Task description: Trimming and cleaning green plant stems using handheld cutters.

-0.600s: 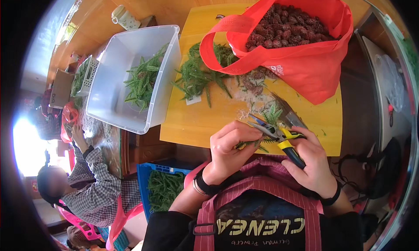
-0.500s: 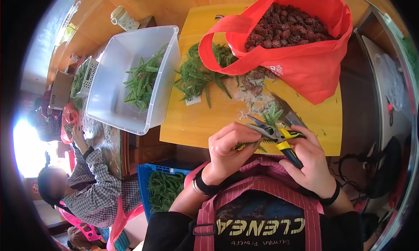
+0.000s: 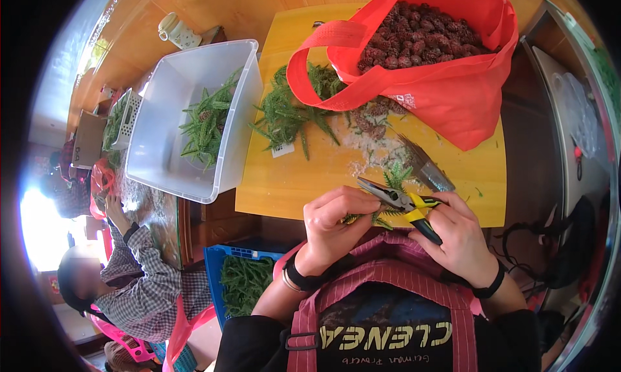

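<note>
My left hand [image 3: 337,226] is closed round a green artificial pine sprig [image 3: 396,176], whose tips stick out past the fingers and beyond the tool. In my right hand [image 3: 458,237] is a pair of pliers [image 3: 414,208] with yellow and black handles. The plier jaws lie almost together beside my left fingertips, over the sprig. Whether they bite on its stem I cannot tell. Both hands are at the near edge of a yellow board [image 3: 284,194], in front of my pink striped apron [image 3: 381,259].
A red bag [image 3: 453,94] full of pine cones [image 3: 420,39] stands far right. Green sprigs [image 3: 291,110] lie beside a clear bin [image 3: 155,120] holding more. A bundle of thin wires [image 3: 424,165] rests near debris. A blue crate [image 3: 213,275] and another person [image 3: 145,278] are at left.
The plier jaws stood apart and have come together. The pliers and both hands have shifted slightly left, with the sprig still in my left hand.
</note>
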Motion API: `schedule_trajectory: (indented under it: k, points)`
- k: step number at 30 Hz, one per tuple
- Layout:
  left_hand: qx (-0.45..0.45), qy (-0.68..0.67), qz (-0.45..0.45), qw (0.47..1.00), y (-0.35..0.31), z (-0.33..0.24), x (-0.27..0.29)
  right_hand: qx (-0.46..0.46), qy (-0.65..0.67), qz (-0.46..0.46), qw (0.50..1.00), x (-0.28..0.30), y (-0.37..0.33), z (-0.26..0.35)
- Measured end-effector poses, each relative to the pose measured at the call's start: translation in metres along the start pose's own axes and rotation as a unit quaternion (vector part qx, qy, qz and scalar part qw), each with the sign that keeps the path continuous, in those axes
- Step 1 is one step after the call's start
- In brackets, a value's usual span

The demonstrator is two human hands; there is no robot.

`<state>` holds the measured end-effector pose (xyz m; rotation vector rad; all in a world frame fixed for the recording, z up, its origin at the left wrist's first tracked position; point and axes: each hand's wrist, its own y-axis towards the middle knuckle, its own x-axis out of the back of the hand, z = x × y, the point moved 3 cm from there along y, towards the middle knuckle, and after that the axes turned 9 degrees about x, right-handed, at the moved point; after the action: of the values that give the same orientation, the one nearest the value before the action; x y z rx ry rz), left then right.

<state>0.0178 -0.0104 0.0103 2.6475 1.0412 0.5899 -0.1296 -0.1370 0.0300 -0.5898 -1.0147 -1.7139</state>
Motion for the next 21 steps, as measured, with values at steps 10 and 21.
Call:
schedule_trajectory:
  k: [10,21]
  points:
    - [0.07,0.005,-0.002,0.998,-0.006,0.012,-0.006,-0.009,0.005,-0.005,1.0,-0.006,-0.006,-0.012]
    - [0.06,0.0,0.035,0.998,-0.003,0.01,-0.002,-0.003,0.058,-0.014,0.998,-0.007,0.0,-0.008]
